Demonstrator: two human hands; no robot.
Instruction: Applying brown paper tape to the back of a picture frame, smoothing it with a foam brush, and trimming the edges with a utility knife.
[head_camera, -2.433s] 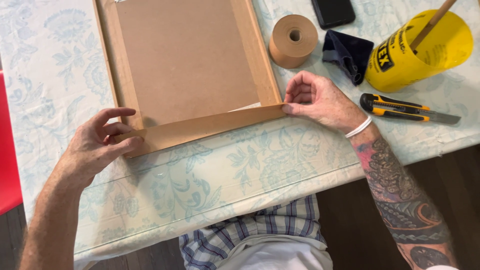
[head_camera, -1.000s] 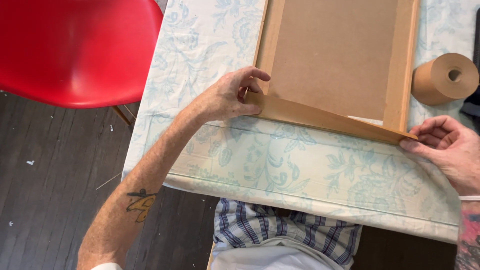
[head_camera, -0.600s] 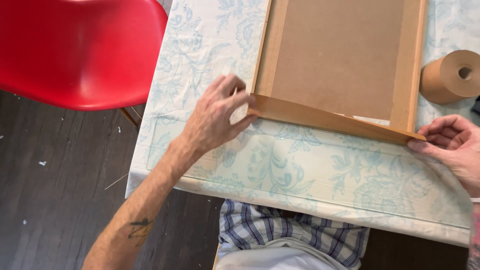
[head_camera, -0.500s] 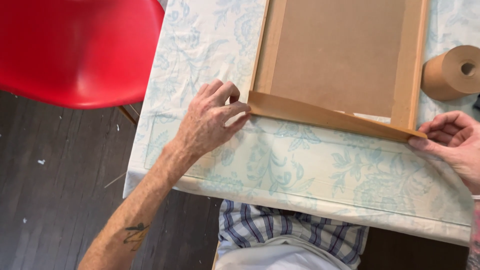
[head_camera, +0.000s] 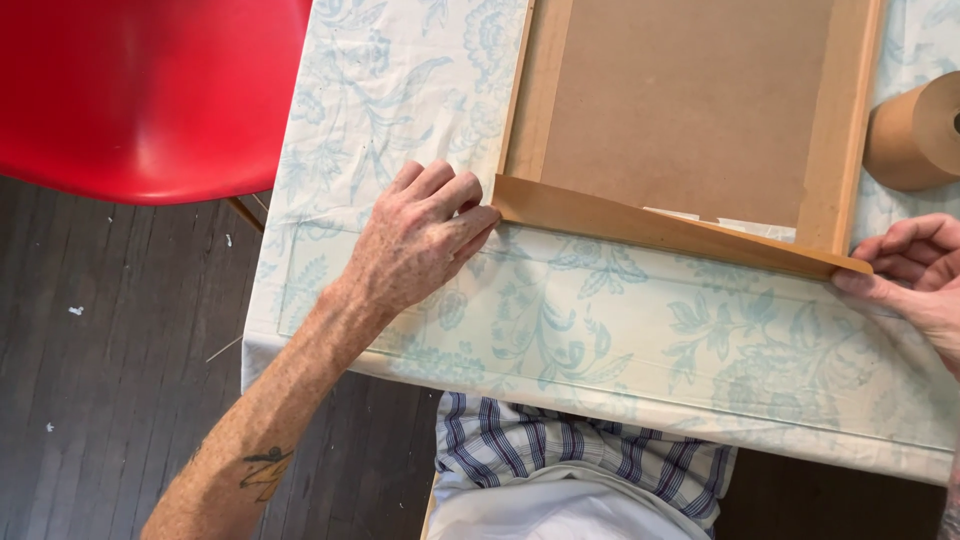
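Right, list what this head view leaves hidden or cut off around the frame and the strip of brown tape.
- Frame: its far end is cut off by the top edge.
- Tape roll: partly cut off by the right edge.
- Right hand: palm and wrist run off the right edge.
- Left hand: its fingertips cover the tape strip end, so the grip there cannot be told.
- Frame's near rail: hidden under the raised strip.

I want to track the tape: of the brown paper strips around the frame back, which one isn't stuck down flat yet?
The bottom strip, stretched between the left hand and right hand; it stands tilted up, while the side strips lie flat.
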